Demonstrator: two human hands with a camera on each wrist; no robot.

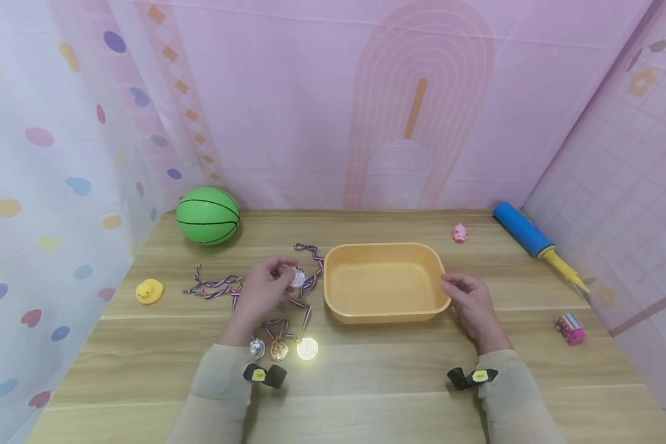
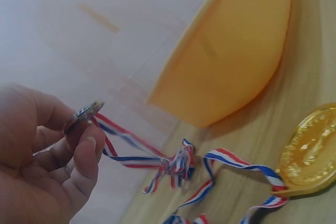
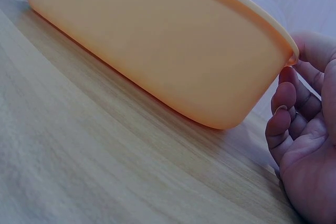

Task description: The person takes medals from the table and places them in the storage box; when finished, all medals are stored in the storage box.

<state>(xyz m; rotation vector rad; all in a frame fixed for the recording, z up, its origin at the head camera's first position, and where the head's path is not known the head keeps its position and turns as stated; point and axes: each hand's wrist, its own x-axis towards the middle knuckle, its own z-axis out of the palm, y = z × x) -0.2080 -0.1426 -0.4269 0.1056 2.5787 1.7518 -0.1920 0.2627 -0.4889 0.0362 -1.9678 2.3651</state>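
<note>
My left hand (image 1: 266, 287) pinches a silver medal (image 1: 298, 277) by its edge, just left of the orange plastic basin (image 1: 385, 317). In the left wrist view, a red, white and blue ribbon hangs from this medal (image 2: 84, 117) down to a tangle of ribbon (image 2: 178, 166). My right hand (image 1: 472, 305) grips the basin's rim at its right end; the right wrist view shows the fingers (image 3: 284, 95) curled below the rim. Nearer me lie a gold medal (image 1: 308, 349), a bronze-coloured medal (image 1: 279, 351) and another silver medal (image 1: 257, 348), the last partly overlapped by the left wrist.
Tangled ribbons (image 1: 213, 288) spread left of my left hand. A green ball (image 1: 208, 216) stands at the back left, with a yellow rubber duck (image 1: 150, 291) nearer. To the right are a pink toy pig (image 1: 460, 233), a blue hand pump (image 1: 524, 229) and a pink toy truck (image 1: 570, 329).
</note>
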